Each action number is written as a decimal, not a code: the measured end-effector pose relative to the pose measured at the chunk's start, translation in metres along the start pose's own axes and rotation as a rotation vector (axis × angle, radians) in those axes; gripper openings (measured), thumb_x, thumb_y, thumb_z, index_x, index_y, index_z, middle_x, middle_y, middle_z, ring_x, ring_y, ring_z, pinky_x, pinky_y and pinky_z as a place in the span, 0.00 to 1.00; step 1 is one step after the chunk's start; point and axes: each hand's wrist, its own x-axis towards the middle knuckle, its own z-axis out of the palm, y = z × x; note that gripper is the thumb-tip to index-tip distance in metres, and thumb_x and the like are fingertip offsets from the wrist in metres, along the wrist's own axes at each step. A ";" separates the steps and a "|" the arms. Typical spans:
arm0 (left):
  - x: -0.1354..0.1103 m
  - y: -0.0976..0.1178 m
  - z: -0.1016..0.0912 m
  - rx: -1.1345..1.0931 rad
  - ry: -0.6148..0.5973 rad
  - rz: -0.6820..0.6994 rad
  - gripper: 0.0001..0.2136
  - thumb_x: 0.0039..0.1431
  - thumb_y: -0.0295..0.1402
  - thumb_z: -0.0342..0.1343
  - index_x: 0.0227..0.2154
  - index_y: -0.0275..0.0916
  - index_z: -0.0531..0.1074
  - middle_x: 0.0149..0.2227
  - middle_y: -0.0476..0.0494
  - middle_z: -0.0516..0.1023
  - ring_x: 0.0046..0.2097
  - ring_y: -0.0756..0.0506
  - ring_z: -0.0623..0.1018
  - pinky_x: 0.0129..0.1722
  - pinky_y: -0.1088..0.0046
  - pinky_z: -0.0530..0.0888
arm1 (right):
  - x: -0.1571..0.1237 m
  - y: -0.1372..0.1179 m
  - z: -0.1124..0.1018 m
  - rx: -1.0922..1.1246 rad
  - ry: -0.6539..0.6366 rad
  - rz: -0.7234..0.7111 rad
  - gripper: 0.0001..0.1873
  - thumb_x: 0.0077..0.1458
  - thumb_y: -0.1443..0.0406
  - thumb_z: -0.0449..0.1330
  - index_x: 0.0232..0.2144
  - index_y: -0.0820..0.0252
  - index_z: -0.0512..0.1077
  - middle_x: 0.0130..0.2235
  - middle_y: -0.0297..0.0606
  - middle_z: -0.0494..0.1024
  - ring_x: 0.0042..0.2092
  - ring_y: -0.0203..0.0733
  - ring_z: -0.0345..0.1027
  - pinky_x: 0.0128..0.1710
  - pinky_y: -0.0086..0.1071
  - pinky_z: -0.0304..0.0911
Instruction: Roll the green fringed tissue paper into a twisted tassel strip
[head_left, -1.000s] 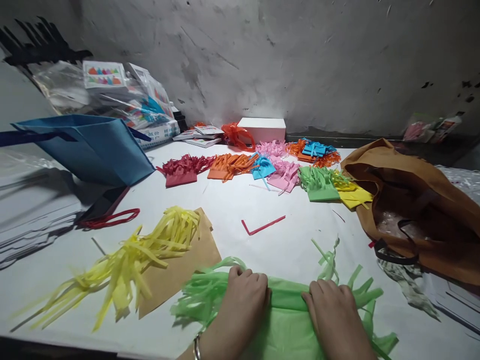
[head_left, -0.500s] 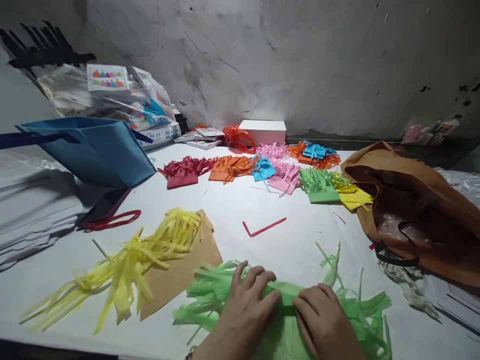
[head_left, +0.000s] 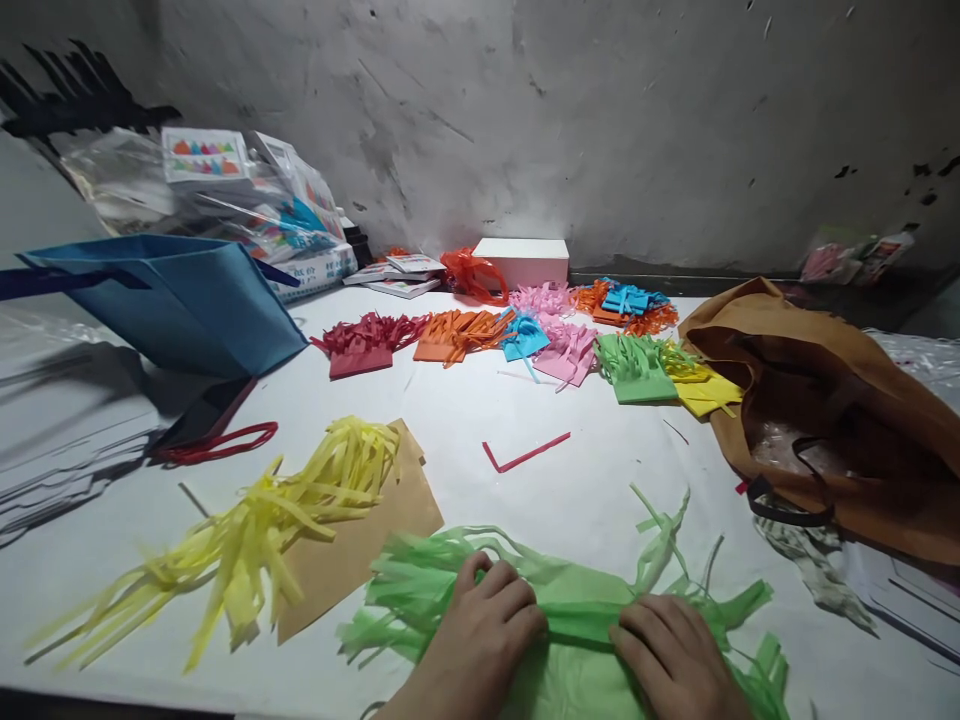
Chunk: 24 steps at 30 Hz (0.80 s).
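Observation:
A sheet of green fringed tissue paper [head_left: 577,610] lies at the near edge of the white table [head_left: 465,420], its cut strips spreading left and right. My left hand [head_left: 480,640] presses on the paper's left part, fingers curled over a rolled fold. On the right part of that fold rests my right hand [head_left: 675,660], gripping it. A bundle of yellow fringed tissue [head_left: 262,530] lies to the left, partly on a brown paper sheet [head_left: 375,530].
Small folded fringe bundles in red [head_left: 367,340], orange, blue, pink, green [head_left: 637,365] and yellow line the far side. A blue bag [head_left: 172,300] stands left, a brown bag [head_left: 825,410] right. A red paper strip [head_left: 525,455] lies mid-table. A white box [head_left: 521,260] sits by the wall.
Both hands have kept rolling the green tissue's folded edge; they drew slightly nearer to me and apart, and the fringe strips shifted around them.

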 end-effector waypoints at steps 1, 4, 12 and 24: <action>0.000 0.001 0.000 0.010 -0.017 -0.039 0.10 0.65 0.20 0.55 0.30 0.41 0.71 0.30 0.52 0.75 0.36 0.45 0.69 0.48 0.61 0.57 | 0.001 0.000 0.001 0.002 0.004 0.044 0.16 0.68 0.71 0.47 0.39 0.57 0.74 0.40 0.39 0.78 0.44 0.45 0.70 0.53 0.42 0.58; 0.004 0.006 0.002 0.056 -0.049 -0.172 0.11 0.62 0.17 0.54 0.29 0.40 0.69 0.29 0.51 0.74 0.35 0.44 0.69 0.48 0.60 0.56 | 0.010 -0.004 0.007 -0.068 0.002 0.186 0.15 0.67 0.71 0.48 0.31 0.56 0.70 0.33 0.35 0.74 0.38 0.44 0.67 0.49 0.44 0.55; 0.015 0.009 0.007 0.114 -0.198 -0.367 0.10 0.62 0.18 0.54 0.30 0.40 0.71 0.32 0.49 0.77 0.38 0.42 0.71 0.48 0.57 0.56 | 0.029 -0.014 0.009 -0.215 -0.094 0.355 0.12 0.68 0.67 0.49 0.34 0.55 0.70 0.35 0.37 0.74 0.40 0.49 0.66 0.50 0.50 0.52; 0.014 0.004 -0.003 -0.042 -0.055 -0.014 0.10 0.58 0.17 0.58 0.33 0.40 0.71 0.39 0.49 0.76 0.42 0.44 0.69 0.49 0.61 0.58 | 0.041 -0.025 0.023 0.095 0.038 0.119 0.18 0.71 0.67 0.45 0.32 0.57 0.69 0.30 0.32 0.71 0.34 0.40 0.63 0.48 0.37 0.51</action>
